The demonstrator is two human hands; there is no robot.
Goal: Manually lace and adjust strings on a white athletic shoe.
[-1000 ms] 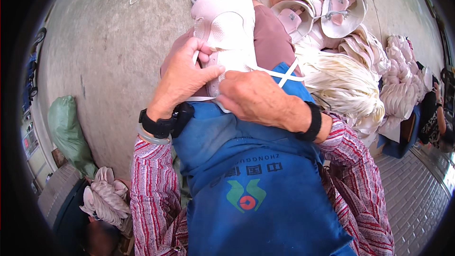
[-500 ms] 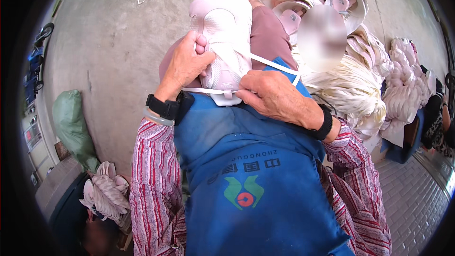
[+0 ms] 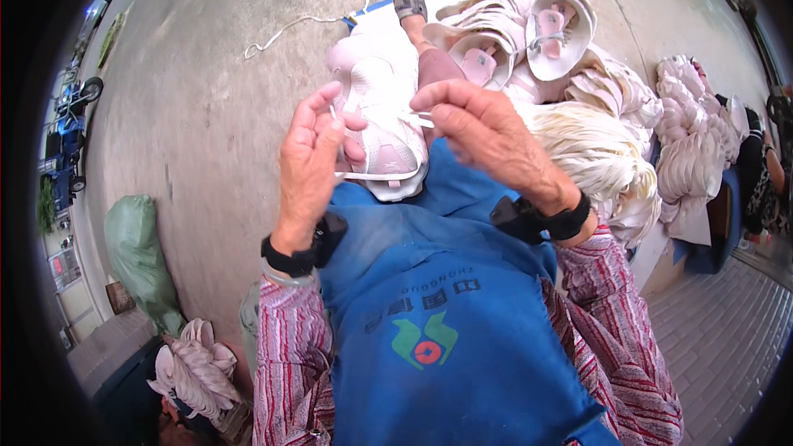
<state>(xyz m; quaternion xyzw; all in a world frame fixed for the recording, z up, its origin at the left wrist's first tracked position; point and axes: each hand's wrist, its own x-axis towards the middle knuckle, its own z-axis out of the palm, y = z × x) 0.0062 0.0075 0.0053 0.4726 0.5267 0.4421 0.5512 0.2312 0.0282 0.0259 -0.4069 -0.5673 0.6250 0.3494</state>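
A stack of white and pale-pink shoe uppers (image 3: pixel 384 74) lies lengthwise in front of me, its near end at my lap. A white lace (image 3: pixel 372 175) crosses that near end. My left hand (image 3: pixel 312 153) is at the stack's left side, thumb and forefinger closed on a strand of the lace, the other fingers curled loosely. At the right side, my right hand (image 3: pixel 487 128) pinches the lace between thumb and forefinger, and short white ends stick out beside the fingertips. Both hands are raised a little off the uppers.
More bundled uppers (image 3: pixel 487 33) lie to the right, with a thick hank of cream laces (image 3: pixel 595 140) beside them. Further right is another bundle (image 3: pixel 690 165) on a blue container. A green sack (image 3: pixel 136 248) stands left, and a loose cord (image 3: pixel 289 29) lies on the floor.
Both hands have lifted from the uppers. The right has moved up from the near end to the stack's right side; the left has turned more upright. My view has shifted slightly.
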